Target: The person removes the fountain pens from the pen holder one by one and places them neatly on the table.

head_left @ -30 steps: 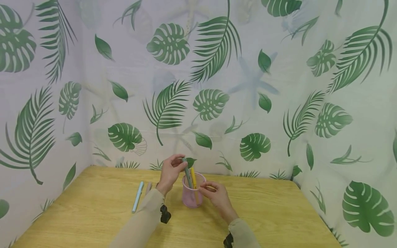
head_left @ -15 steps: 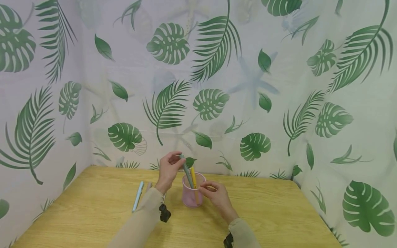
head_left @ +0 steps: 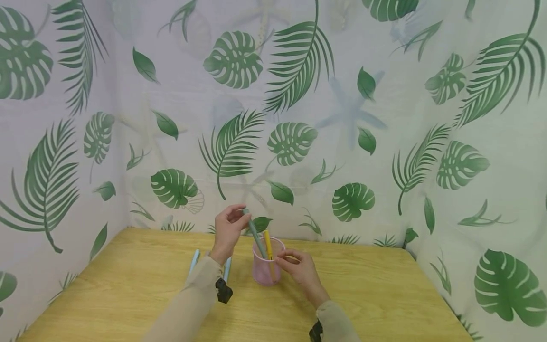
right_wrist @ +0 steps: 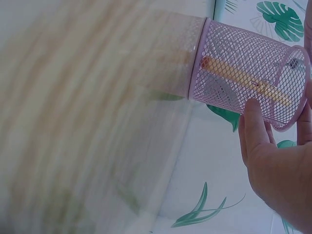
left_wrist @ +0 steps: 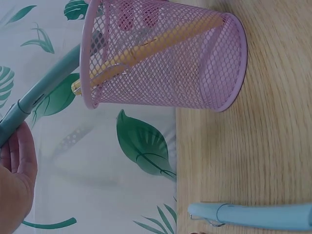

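Note:
My left hand (head_left: 228, 232) pinches a grey-green pen (head_left: 255, 233) near its upper end. The pen slants down to the right, its lower end inside the mouth of a pink mesh pen holder (head_left: 261, 275). A yellow pen (left_wrist: 170, 39) leans inside that holder, its tip just above the rim. At the holder's right side, my right hand (head_left: 301, 273) pinches the rim between thumb and fingers; in the right wrist view its thumb (right_wrist: 254, 119) lies against the mesh. The holder stands upright on the wooden table (head_left: 363, 289).
Left of the holder a light blue pen (head_left: 194, 259) lies on the table, partly behind my left sleeve. Another light blue pen (head_left: 228, 270) shows beside the left wrist. A leaf-patterned cloth (head_left: 299, 95) hangs behind the table and along both sides.
My left hand has moved up and to the left, drawing the grey-green pen higher and tilting it more. The right hand stays at the holder's rim. A second blue pen has come into sight.

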Demonstrator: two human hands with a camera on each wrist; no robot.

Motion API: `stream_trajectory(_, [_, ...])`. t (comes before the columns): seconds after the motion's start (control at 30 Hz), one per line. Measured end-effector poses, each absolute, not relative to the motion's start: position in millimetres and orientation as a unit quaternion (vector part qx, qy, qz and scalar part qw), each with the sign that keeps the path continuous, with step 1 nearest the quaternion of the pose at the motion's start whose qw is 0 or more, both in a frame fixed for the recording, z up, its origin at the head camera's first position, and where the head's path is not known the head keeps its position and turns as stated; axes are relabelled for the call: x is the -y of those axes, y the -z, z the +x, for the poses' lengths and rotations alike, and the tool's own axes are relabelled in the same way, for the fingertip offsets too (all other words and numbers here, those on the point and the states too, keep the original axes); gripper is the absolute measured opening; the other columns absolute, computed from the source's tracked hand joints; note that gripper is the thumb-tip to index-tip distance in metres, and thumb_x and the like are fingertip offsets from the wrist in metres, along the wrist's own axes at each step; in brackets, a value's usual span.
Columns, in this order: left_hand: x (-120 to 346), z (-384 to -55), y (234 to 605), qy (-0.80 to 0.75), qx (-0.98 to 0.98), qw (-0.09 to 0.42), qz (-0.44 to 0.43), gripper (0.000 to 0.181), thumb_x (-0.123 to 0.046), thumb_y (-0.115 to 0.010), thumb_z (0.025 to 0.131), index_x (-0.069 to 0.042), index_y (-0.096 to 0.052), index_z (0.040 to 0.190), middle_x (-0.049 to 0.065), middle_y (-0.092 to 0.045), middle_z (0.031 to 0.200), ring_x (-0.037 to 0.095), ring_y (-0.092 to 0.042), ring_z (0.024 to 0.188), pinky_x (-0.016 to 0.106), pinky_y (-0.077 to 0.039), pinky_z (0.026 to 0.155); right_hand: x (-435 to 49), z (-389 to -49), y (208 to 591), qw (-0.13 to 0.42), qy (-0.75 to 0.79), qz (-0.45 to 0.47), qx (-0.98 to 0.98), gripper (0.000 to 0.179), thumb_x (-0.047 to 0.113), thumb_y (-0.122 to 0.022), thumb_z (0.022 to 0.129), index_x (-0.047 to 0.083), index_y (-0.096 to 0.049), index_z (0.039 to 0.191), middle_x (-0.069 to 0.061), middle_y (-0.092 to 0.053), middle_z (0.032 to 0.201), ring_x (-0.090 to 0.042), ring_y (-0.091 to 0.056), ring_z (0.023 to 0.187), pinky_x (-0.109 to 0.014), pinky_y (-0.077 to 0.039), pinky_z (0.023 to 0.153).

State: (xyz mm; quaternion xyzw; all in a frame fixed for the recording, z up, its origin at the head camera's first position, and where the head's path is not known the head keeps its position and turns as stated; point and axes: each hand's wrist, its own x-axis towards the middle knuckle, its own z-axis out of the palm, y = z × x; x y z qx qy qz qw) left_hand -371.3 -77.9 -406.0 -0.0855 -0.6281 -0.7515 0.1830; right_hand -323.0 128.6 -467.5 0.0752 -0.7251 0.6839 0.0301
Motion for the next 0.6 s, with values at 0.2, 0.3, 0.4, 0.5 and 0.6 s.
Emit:
stream_trajectory(0.2, [82, -370, 408, 0.75, 0.631, 0.182, -0.08, 0.027, 0.0, -0.07, 0.088, 0.001, -0.066, 0.115, 0.016, -0.067, 0.101, 0.01, -0.066, 0.081, 0.033, -0.06, 0.078, -129, -322, 467, 0.034, -0.683, 0.074, 0.726, 0.02, 0.005, -0.071, 0.088, -0.008, -0.068, 0.104, -0.019, -0.064, 0.118, -0.024, -0.067, 0.108, -0.031, -0.057, 0.087])
stream_trajectory(0.3, [85, -368, 410, 0.752, 0.63, 0.18, -0.072, 0.028, 0.001, -0.069, 0.089, 0.001, -0.065, 0.116, 0.013, -0.067, 0.098, 0.01, -0.066, 0.081, 0.028, -0.06, 0.076, -129, -321, 468, 0.033, -0.678, 0.073, 0.731, 0.02, 0.006, -0.071, 0.089, -0.008, -0.068, 0.104, -0.019, -0.064, 0.119, -0.025, -0.066, 0.11, -0.032, -0.057, 0.087])
stream_trajectory(0.4, [88, -366, 411, 0.754, 0.627, 0.187, -0.065, 0.029, 0.002, -0.068, 0.089, 0.0, -0.064, 0.117, 0.01, -0.066, 0.095, 0.01, -0.066, 0.079, 0.027, -0.06, 0.073, -129, -321, 469, 0.03, -0.675, 0.073, 0.734, 0.021, 0.007, -0.071, 0.089, -0.007, -0.068, 0.104, -0.018, -0.063, 0.121, -0.026, -0.065, 0.111, -0.033, -0.057, 0.088])
stream_trajectory(0.5, [91, -364, 410, 0.755, 0.621, 0.2, -0.066, 0.03, 0.002, -0.068, 0.089, 0.0, -0.063, 0.118, 0.009, -0.066, 0.095, 0.01, -0.066, 0.078, 0.028, -0.06, 0.073, -129, -321, 468, 0.03, -0.676, 0.073, 0.732, 0.021, 0.007, -0.072, 0.089, -0.007, -0.068, 0.104, -0.018, -0.064, 0.12, -0.026, -0.065, 0.111, -0.033, -0.057, 0.088])
stream_trajectory(0.6, [94, -364, 408, 0.757, 0.615, 0.208, -0.066, 0.03, 0.002, -0.067, 0.089, 0.0, -0.063, 0.119, 0.012, -0.066, 0.097, 0.009, -0.066, 0.078, 0.028, -0.06, 0.073, -129, -320, 466, 0.034, -0.675, 0.076, 0.733, 0.022, 0.008, -0.071, 0.089, -0.008, -0.067, 0.105, -0.019, -0.064, 0.119, -0.027, -0.065, 0.111, -0.034, -0.057, 0.089])
